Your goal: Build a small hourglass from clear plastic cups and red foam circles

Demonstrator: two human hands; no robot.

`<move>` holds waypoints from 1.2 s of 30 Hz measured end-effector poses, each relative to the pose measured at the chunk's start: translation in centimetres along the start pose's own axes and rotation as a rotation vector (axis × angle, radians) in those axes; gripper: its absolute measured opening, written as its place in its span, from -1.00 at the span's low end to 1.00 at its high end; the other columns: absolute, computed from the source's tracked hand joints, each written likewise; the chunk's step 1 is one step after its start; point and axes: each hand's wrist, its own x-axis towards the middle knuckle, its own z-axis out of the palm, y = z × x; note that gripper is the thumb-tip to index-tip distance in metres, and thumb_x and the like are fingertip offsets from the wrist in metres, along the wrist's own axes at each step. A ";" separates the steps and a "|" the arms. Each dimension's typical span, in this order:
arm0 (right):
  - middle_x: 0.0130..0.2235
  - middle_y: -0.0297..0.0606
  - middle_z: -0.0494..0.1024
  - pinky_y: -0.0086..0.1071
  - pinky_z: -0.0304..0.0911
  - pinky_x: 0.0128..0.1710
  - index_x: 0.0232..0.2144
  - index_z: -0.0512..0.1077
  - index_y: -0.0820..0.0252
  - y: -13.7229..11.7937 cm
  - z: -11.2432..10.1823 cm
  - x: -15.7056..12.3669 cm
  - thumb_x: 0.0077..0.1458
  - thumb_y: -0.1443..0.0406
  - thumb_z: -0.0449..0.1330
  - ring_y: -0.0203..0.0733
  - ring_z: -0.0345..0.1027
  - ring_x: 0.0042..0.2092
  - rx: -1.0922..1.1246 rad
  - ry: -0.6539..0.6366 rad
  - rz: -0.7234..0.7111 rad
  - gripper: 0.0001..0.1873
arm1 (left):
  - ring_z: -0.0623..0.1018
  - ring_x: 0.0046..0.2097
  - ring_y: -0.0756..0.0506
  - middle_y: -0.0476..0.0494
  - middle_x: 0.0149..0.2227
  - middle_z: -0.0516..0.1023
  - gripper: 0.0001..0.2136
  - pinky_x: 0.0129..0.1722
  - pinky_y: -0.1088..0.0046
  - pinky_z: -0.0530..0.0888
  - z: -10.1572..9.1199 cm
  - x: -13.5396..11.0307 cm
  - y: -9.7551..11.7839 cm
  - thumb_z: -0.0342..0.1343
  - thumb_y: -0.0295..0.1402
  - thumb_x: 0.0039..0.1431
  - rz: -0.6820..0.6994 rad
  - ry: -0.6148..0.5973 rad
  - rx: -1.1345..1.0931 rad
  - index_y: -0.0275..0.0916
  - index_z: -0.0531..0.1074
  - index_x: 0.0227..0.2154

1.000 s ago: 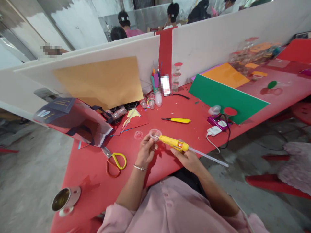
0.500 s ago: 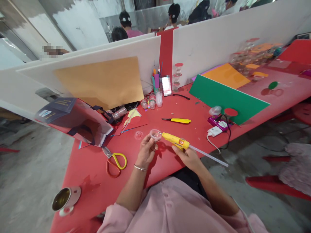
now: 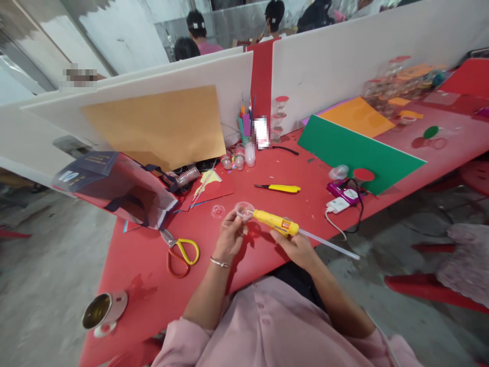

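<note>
Left hand pinches cup, at person's 12 o'clock | Right hand grasps glue gun, at cup's 4 o'clock | Done: perhaps the stack, at cup's 1 o'clock | Remaining: gluing seems unfinished, result too small to tell; disc at cup's 9 o'clock lies apart

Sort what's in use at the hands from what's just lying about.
In use:
clear cup, in the left hand
yellow glue gun, in the right hand

Apparently just lying about:
scissors
yellow knife
mug
purple power strip
</note>
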 end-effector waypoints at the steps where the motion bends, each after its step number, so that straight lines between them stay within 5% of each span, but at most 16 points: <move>1: -0.31 -0.25 0.63 -0.24 0.46 -0.18 -0.13 0.59 0.16 0.1 0.0 0.0 0.30 -0.06 0.20 -0.09 0.50 -0.29 -0.005 0.026 0.031 -0.57 | 0.70 -0.20 -0.07 -0.20 -0.14 0.73 -0.52 -0.55 0.67 0.40 0.0 0.0 0.0 0.59 -0.27 -0.10 -0.005 0.000 -0.012 -0.25 0.61 -0.10; 16: -0.19 -0.18 0.65 -0.22 0.48 -0.06 -0.17 0.59 0.12 -0.3 0.5 0.1 0.27 -0.03 0.22 -0.05 0.53 -0.17 0.117 -0.008 -0.066 -0.62 | 0.70 -0.16 -0.07 -0.25 -0.10 0.72 -0.51 -0.52 0.69 0.41 -0.2 0.0 0.1 0.56 -0.34 -0.04 -0.083 -0.007 -0.108 -0.31 0.58 -0.04; 22: -0.30 -0.19 0.64 -0.20 0.47 -0.15 -0.14 0.61 0.19 0.6 0.7 0.4 0.21 -0.11 0.23 -0.04 0.52 -0.24 0.125 0.031 0.090 -0.49 | 0.69 -0.19 -0.05 -0.18 -0.14 0.69 -0.59 -0.52 0.68 0.40 -0.3 -0.1 0.2 0.53 -0.30 0.02 -0.108 -0.036 -0.109 -0.25 0.58 -0.08; 28: -0.30 -0.19 0.62 -0.25 0.44 -0.21 -0.17 0.61 0.17 0.9 0.5 0.2 0.21 -0.10 0.25 -0.09 0.48 -0.27 0.195 -0.053 0.027 -0.52 | 0.63 -0.28 -0.02 -0.18 -0.25 0.66 -0.53 -0.60 0.67 0.30 -0.2 -0.3 0.4 0.56 -0.27 -0.07 -0.134 -0.074 -0.120 -0.32 0.60 -0.09; 32: -0.45 -0.24 0.54 -0.26 0.39 -0.30 -0.31 0.58 0.18 1.4 0.3 0.4 0.22 -0.15 0.24 -0.14 0.41 -0.37 0.165 -0.011 0.112 -0.49 | 0.56 -0.33 0.02 -0.20 -0.23 0.65 -0.55 -0.62 0.67 0.25 0.0 -0.3 0.5 0.54 -0.28 -0.04 -0.120 -0.078 -0.109 -0.33 0.61 -0.09; 36: -0.33 -0.19 0.62 -0.24 0.43 -0.21 -0.18 0.61 0.18 1.4 0.3 0.3 0.17 -0.16 0.27 -0.09 0.48 -0.28 0.214 -0.047 0.081 -0.46 | 0.55 -0.34 0.01 -0.19 -0.27 0.62 -0.54 -0.61 0.64 0.28 0.0 -0.3 0.4 0.54 -0.26 -0.04 -0.128 -0.067 -0.106 -0.35 0.61 -0.09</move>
